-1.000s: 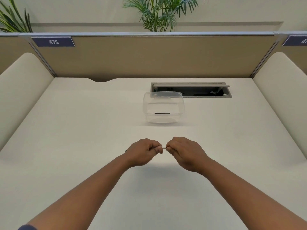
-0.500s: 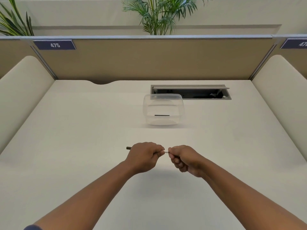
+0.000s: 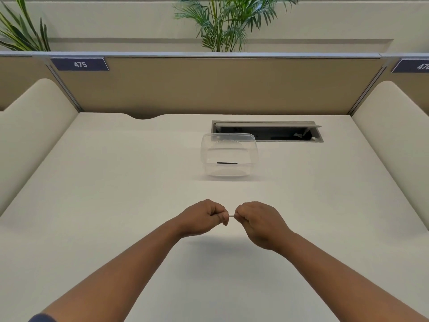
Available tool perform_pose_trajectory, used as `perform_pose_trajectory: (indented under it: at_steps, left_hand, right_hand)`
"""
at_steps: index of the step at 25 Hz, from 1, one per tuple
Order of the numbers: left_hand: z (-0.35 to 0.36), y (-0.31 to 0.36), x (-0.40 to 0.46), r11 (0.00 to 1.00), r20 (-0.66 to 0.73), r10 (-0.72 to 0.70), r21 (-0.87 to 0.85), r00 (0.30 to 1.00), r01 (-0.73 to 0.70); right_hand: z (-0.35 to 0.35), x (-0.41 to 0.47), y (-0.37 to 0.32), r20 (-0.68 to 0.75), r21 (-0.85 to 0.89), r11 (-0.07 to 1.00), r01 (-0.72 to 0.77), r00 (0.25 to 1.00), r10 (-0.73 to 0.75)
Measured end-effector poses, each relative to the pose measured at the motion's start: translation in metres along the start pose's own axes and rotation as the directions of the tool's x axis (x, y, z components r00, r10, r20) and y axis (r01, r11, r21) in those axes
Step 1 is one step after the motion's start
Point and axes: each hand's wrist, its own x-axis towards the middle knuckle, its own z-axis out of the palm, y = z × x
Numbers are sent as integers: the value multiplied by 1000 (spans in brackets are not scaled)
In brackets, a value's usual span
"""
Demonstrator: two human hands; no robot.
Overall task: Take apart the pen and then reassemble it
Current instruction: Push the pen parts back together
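Both fists meet a little above the pale desk [image 3: 116,205]. My left hand [image 3: 202,217] and my right hand [image 3: 260,221] each grip one end of the pen [image 3: 231,215]. Only a short white stretch of the pen shows between the two fists; the rest is hidden inside the fingers. Farther back, a clear plastic container [image 3: 228,156] stands on the desk with a thin dark pen part [image 3: 226,163] lying in it.
An open cable hatch [image 3: 267,131] is set into the desk behind the container. Tan partition panels [image 3: 209,87] close the back, and padded cream dividers [image 3: 32,126] stand on the left and right. Plants rise behind the partition.
Half a second ago a dark pen end stuck out left of my left fist; now it is hidden. The fists stay close together, with about the same short white stretch showing.
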Motion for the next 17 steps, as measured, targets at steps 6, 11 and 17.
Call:
perform_pose_trajectory:
  at_steps: [6,11,17]
  left_hand:
    - [10,5,-3,919,-201,154,390,968,-65]
    - [1,11,3,951,-157,44,308,987,7]
    - [-12,12,5,996,46,-5,-86,999,9]
  right_hand:
    - [-7,8,-15,527,706,255,-660,731,433]
    - [-13,11,-10,286,578,665,-473,881,378]
    - [-5,2,8,-187,-111,987,116,973,-135]
